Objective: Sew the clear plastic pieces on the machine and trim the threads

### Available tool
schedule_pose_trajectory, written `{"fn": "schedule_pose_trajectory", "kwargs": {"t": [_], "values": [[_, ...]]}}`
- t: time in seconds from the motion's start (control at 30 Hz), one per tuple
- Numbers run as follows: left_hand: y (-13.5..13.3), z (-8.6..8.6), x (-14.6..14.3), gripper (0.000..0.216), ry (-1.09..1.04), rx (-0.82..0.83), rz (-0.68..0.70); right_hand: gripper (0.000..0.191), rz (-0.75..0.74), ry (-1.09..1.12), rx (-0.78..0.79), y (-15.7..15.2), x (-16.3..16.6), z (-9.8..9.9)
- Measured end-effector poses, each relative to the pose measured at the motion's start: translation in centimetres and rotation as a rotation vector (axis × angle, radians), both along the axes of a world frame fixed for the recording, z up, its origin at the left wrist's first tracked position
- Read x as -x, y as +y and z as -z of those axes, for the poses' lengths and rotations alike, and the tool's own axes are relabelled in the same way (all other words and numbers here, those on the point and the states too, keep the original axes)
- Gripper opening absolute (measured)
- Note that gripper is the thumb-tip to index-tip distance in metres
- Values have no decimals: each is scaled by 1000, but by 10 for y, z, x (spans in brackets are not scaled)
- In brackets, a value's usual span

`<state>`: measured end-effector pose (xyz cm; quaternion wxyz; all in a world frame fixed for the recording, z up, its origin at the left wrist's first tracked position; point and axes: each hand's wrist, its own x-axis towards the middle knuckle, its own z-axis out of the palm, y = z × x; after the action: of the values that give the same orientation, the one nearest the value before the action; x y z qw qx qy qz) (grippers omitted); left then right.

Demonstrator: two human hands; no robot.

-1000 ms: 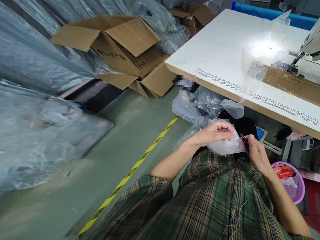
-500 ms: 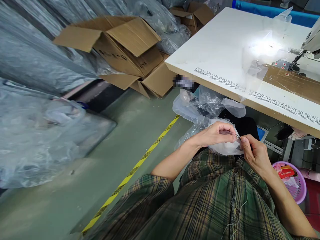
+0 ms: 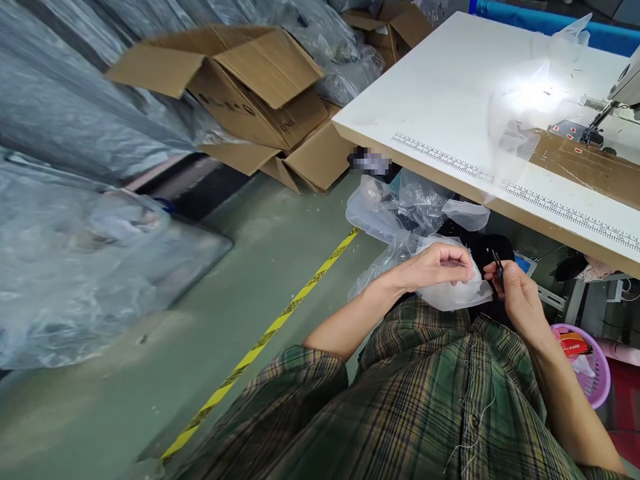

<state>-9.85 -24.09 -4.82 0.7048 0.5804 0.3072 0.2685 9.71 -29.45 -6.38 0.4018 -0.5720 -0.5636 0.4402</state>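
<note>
My left hand (image 3: 447, 265) is closed in a pinch over a white, sheer piece of fabric (image 3: 447, 298) lying across my lap. Its fingertips seem to hold the fabric's upper edge, though the exact grip is hidden. To the right, and apart from the fabric, my right hand (image 3: 517, 290) is closed around a small dark pair of thread snips (image 3: 497, 265). Their narrow tips point up and away from me.
A white sewing table (image 3: 425, 87) with a printed ruler edge carries a lit sewing machine (image 3: 597, 130). Clear plastic bags (image 3: 420, 203) hang under it. Open cardboard boxes (image 3: 250, 100) stand to the left, and a purple basket (image 3: 606, 373) is at the right.
My right hand has drawn away from the left hand, to the right, and the snips' tips now point upward. My left hand stays pinched at the fabric.
</note>
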Motion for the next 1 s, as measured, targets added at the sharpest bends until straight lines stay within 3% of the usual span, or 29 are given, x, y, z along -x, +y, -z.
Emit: {"fn": "schedule_pose_trajectory", "kwargs": {"t": [0.13,0.23,0.33,0.43,0.53,0.63,0.7,0.77,0.87,1.0], "values": [[-3,0,1,32,17,32,41,72,6,104,71,8,-4,-3],[-18,-5,2,33,83,19,62,62,-127,99,105,4,-1,-10],[-42,-10,3,45,254,-67,-13,54,-266,113,263,-7,3,-18],[-61,-7,6,56,331,-89,-17,48,-307,181,375,-16,2,-18],[-60,3,15,59,258,-54,97,50,-258,244,384,-18,1,-7],[-39,15,29,57,181,-36,132,54,-40,364,376,-14,4,15],[-20,23,36,54,239,-145,0,56,156,436,346,-11,9,32],[-4,33,38,45,402,-373,-201,61,303,439,304,-8,13,49],[4,54,30,33,653,-754,-413,64,369,353,264,-7,12,67],[0,84,15,45,609,-966,-251,61,376,209,189,-6,1,76]]}}
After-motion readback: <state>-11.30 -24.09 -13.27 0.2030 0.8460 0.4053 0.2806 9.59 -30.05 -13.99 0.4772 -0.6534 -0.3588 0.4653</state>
